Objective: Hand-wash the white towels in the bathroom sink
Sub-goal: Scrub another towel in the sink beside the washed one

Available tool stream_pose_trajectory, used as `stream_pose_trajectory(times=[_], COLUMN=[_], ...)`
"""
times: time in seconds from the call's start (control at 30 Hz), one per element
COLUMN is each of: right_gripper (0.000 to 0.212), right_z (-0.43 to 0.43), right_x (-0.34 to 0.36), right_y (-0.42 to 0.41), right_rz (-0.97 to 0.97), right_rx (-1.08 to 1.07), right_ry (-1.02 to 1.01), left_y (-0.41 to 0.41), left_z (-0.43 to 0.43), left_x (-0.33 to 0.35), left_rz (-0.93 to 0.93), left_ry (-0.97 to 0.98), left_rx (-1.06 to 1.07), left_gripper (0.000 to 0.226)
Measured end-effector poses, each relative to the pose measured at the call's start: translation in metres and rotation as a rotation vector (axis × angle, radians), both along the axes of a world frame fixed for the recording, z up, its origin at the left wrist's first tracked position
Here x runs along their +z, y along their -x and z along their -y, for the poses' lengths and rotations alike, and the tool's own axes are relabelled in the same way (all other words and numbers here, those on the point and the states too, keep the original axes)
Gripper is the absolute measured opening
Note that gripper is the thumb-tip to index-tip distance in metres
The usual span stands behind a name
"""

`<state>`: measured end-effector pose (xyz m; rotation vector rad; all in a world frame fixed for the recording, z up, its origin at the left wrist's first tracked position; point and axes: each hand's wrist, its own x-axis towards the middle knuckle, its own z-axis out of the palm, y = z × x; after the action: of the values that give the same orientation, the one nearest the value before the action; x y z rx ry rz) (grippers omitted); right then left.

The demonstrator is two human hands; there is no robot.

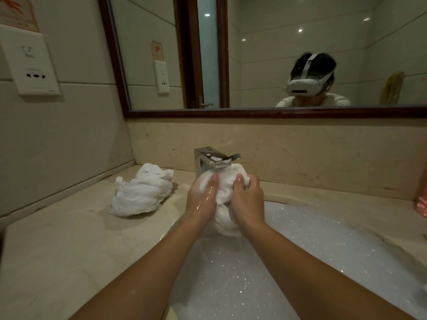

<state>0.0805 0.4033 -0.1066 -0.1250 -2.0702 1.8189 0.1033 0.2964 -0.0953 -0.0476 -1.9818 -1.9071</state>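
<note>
Foam-covered water (pixel 265 262) is seen filling the sink (pixel 291 199); just above it a wet white towel (pixel 223 196) is gripped between the left hand (pixel 203 197) and right hand (pixel 248 197), fingers of both curled round it, its long axis hanging toward the water. The faucet (pixel 212 159) stands just behind the bundle, so free room is judged to lie downward and nearward; a second towel (pixel 141 192) is seen on the counter (pixel 57 250), nearer the left hand.

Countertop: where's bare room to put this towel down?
Bare countertop lies in front of the crumpled towel, left of the sink rim. Crowded under the faucet, where left hand and right hand grip the wet towel.
</note>
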Motion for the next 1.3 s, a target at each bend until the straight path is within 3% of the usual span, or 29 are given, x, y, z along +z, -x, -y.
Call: stream_pose_trajectory(times=[0.23,0.57,0.73,0.87,1.17,1.3], right_gripper=[0.038,0.039,0.039,0.034,0.038,0.038], right_z=[0.010,0.005,0.008,0.012,-0.011,-0.008], right_x=[0.001,0.000,0.001,-0.001,0.006,0.007], right_y=[-0.003,-0.001,-0.002,-0.003,-0.009,-0.014], right_rz=[-0.076,-0.044,-0.068,-0.080,-0.137,-0.106], right_rx=[0.082,0.067,0.103,0.123,-0.197,-0.196], right_ry=[-0.110,-0.050,0.014,0.078,0.080,0.060], left_y=[0.011,0.012,0.012,0.011,0.008,0.011], left_z=[0.006,0.006,0.006,0.006,-0.003,-0.001], left_x=[-0.002,-0.004,-0.001,0.000,-0.001,-0.007], left_rz=[0.126,0.107,0.097,0.051,0.232,0.258], left_ry=[-0.311,-0.286,-0.393,-0.349,-0.205,-0.246], left_rx=[0.085,0.002,0.029,0.061,-0.350,-0.284], left_gripper=[0.031,0.035,0.038,0.039,0.046,0.048])
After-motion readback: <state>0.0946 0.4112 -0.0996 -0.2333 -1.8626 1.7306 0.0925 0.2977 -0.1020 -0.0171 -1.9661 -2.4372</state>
